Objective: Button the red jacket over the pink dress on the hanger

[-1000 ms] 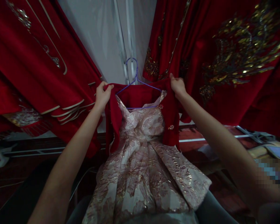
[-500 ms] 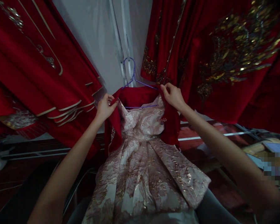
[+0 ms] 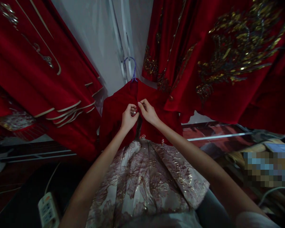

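A red jacket (image 3: 116, 107) hangs on a purple hanger (image 3: 134, 68), drawn over the top of a pale pink and gold brocade dress (image 3: 133, 177). My left hand (image 3: 130, 117) pinches the jacket's left front edge near the middle of the chest. Close beside it, my right hand (image 3: 147, 111) pinches the right front edge. The two edges nearly meet between my fingers, and a dark gap runs down below them. Small beaded ornaments show at the jacket's lower edge. The dress skirt spreads over my lap.
Red garments with pale trim (image 3: 68, 107) hang at the left, and red garments with gold sequin embroidery (image 3: 247, 44) hang at the right. A white power strip (image 3: 48, 210) lies at lower left. Metal rails (image 3: 218, 136) run low behind. A cardboard-coloured bundle (image 3: 242, 152) lies at right.
Both hands have moved inward from the jacket's shoulders to its middle, bringing the front edges together. The jacket now covers the dress bodice and most of the hanger.
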A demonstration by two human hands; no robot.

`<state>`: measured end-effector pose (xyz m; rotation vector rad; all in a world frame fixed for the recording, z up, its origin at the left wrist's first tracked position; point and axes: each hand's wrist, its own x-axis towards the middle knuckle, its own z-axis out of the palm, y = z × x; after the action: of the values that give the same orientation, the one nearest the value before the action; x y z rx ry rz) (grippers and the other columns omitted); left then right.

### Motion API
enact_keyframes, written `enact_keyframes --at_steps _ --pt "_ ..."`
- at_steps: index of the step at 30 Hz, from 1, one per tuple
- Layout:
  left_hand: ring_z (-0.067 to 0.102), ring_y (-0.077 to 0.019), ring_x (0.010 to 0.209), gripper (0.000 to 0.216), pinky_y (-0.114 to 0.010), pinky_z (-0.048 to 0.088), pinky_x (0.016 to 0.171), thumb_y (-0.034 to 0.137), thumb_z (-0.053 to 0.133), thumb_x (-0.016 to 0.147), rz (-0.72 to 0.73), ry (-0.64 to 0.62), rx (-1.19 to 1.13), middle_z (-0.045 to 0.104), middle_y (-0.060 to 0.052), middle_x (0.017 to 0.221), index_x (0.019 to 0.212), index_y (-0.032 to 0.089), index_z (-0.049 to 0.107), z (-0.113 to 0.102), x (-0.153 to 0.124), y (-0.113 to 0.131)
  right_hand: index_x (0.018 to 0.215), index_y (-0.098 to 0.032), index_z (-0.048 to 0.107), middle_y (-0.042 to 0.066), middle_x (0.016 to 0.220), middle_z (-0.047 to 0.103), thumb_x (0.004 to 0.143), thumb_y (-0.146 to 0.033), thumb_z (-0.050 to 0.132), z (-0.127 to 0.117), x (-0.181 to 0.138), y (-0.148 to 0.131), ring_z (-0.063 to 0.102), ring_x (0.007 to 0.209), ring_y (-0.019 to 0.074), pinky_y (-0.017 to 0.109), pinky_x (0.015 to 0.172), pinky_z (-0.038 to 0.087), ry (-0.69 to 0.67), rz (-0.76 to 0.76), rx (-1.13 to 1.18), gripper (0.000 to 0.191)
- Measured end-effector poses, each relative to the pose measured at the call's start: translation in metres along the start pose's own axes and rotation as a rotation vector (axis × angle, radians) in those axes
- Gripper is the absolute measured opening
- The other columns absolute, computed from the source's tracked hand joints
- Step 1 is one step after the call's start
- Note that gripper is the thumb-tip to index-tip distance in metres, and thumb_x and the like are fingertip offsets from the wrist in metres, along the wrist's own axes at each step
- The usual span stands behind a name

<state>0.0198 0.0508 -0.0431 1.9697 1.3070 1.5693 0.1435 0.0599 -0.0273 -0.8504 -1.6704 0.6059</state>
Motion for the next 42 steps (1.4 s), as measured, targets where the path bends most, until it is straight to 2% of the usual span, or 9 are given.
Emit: enact_keyframes --at_steps 3,7,10,13,18,24,28,37,42 --pt "0.060 -0.0127 0.078 0.025 -0.024 0.049 0.073 0.013 0.057 0.072 -0.001 0.056 -0.074 0.061 -0.002 0.087 0.094 0.022 0.052 -0.004 -0.007 -0.004 0.095 -0.024 0.049 0.000 0.087 0.057 0.082 -0.053 0.052 -0.003 -0.008 0.011 0.055 0.077 0.0132 0.025 0.071 0.045 0.008 0.105 0.216 0.032" --pt "0.062 -0.0139 0.085 0.033 -0.028 0.051 0.080 0.014 0.058 0.074 -0.037 0.028 -0.128 0.063 -0.004 0.092 0.106 0.023 0.053 -0.002 -0.016 -0.005 0.100 -0.025 0.056 0.001 0.098 0.060 0.082 -0.049 0.051 -0.006 -0.021 0.019 0.057 0.088 0.0130 0.026 0.078 0.048 -0.046 0.258 0.486 0.030" --pt "0.064 -0.0143 0.089 0.031 -0.029 0.051 0.084 0.017 0.060 0.075 -0.061 0.070 -0.160 0.064 -0.004 0.094 0.104 0.023 0.053 -0.001 -0.021 -0.006 0.105 -0.026 0.058 0.002 0.101 0.062 0.079 -0.042 0.057 -0.010 -0.028 0.022 0.058 0.093 0.0142 0.031 0.088 0.047 -0.078 0.257 0.562 0.031" --pt "0.066 -0.0144 0.084 0.024 -0.027 0.052 0.079 0.022 0.065 0.072 -0.129 0.132 -0.190 0.065 -0.003 0.088 0.091 0.022 0.051 -0.002 -0.024 -0.008 0.107 -0.026 0.058 0.003 0.101 0.062 0.073 -0.036 0.067 -0.011 -0.030 0.023 0.058 0.096 0.0162 0.036 0.095 0.045 -0.076 0.179 0.536 0.037" --pt "0.066 -0.0138 0.076 0.017 -0.024 0.052 0.071 0.027 0.068 0.070 -0.159 0.038 -0.178 0.066 -0.001 0.080 0.080 0.021 0.056 -0.009 -0.019 -0.011 0.104 -0.025 0.058 0.003 0.095 0.062 0.070 -0.035 0.072 -0.008 -0.026 0.024 0.059 0.092 0.0158 0.036 0.094 0.046 -0.052 0.136 0.535 0.038" --pt "0.067 -0.0149 0.074 0.009 -0.025 0.054 0.069 0.022 0.065 0.071 -0.091 -0.070 -0.075 0.069 0.000 0.078 0.078 0.022 0.060 -0.018 -0.011 -0.008 0.100 -0.024 0.057 0.002 0.088 0.061 0.066 -0.035 0.074 -0.006 -0.021 0.019 0.060 0.086 0.0166 0.037 0.091 0.048 -0.039 0.169 0.508 0.039" --pt "0.068 -0.0156 0.075 0.012 -0.027 0.055 0.069 0.018 0.061 0.072 -0.048 -0.128 -0.017 0.070 -0.002 0.082 0.083 0.022 0.061 -0.021 -0.014 -0.001 0.100 -0.023 0.058 0.002 0.088 0.061 0.068 -0.034 0.072 -0.001 -0.020 0.022 0.060 0.085 0.0154 0.035 0.089 0.048 0.027 0.156 0.485 0.036" --pt "0.069 -0.0158 0.073 0.015 -0.027 0.057 0.070 0.030 0.059 0.078 -0.049 -0.085 -0.021 0.071 -0.005 0.082 0.085 0.017 0.064 -0.014 -0.018 0.004 0.093 -0.020 0.061 0.003 0.092 0.064 0.079 -0.036 0.063 0.007 -0.029 0.017 0.063 0.084 0.0135 0.028 0.078 0.055 0.206 0.046 0.251 0.021" --pt "0.070 -0.0169 0.075 0.014 -0.028 0.057 0.072 0.027 0.060 0.077 -0.065 -0.080 -0.019 0.072 -0.006 0.083 0.085 0.017 0.064 -0.012 -0.015 0.001 0.089 -0.020 0.070 0.005 0.097 0.067 0.080 -0.036 0.063 0.000 -0.037 0.010 0.065 0.090 0.0157 0.029 0.080 0.057 0.188 -0.017 0.153 0.020"
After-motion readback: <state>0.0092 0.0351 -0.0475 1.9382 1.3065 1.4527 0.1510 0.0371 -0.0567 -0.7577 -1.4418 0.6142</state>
